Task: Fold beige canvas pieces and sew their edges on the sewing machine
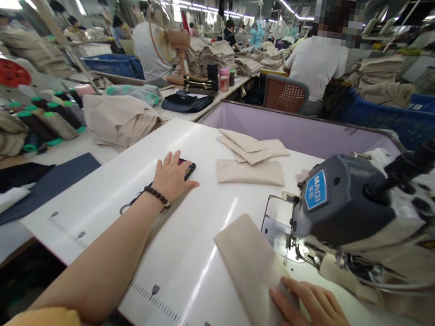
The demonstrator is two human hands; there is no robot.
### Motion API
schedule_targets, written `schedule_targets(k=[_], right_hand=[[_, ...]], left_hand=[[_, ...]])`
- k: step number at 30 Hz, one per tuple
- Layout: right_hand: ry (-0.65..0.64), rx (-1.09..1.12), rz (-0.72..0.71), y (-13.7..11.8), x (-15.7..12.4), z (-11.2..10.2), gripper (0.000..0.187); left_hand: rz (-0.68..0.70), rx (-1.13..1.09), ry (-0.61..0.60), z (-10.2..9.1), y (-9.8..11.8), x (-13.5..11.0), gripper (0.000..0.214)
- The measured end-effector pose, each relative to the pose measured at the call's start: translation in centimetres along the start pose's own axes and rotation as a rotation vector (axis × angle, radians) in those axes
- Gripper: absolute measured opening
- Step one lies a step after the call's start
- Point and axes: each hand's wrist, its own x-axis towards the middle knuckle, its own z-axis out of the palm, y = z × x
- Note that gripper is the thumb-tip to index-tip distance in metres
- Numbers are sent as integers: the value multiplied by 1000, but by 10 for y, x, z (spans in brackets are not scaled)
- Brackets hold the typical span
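Note:
My left hand (173, 177) reaches across the white table with its fingers spread. It is over a dark phone-like object (188, 168), partly covered by the hand; whether it touches this is unclear. A dark item with a metal ring (125, 208) shows beside the beaded wrist. My right hand (311, 319) lies palm down, fingers stretched out, on a folded beige fabric piece (246, 261). That piece slants across the table in front of the sewing machine (342, 197), its far end left of the needle area. The fabric under my right palm is hidden.
More beige pieces (251, 172) lie at the table's far side. Left are a beige fabric stack (121, 117), thread cones (51, 121) and dark cloth (57, 178). Behind the table is a lilac-walled bin (255, 122). A person in white (316, 61) sits beyond, near blue crates (373, 117).

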Motion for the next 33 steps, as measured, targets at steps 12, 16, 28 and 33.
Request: schedule_targets(k=[12, 16, 28, 33], right_hand=[[19, 64, 50, -2, -2, -3, 24], [11, 72, 47, -3, -2, -4, 23], [14, 80, 60, -3, -1, -4, 25], [29, 79, 68, -3, -3, -4, 26]], left_hand=[[10, -17, -13, 2, -3, 1, 59], [16, -19, -23, 3, -4, 2, 57], [20, -2, 21, 6, -5, 3, 61], [26, 14, 37, 7, -5, 2, 65]])
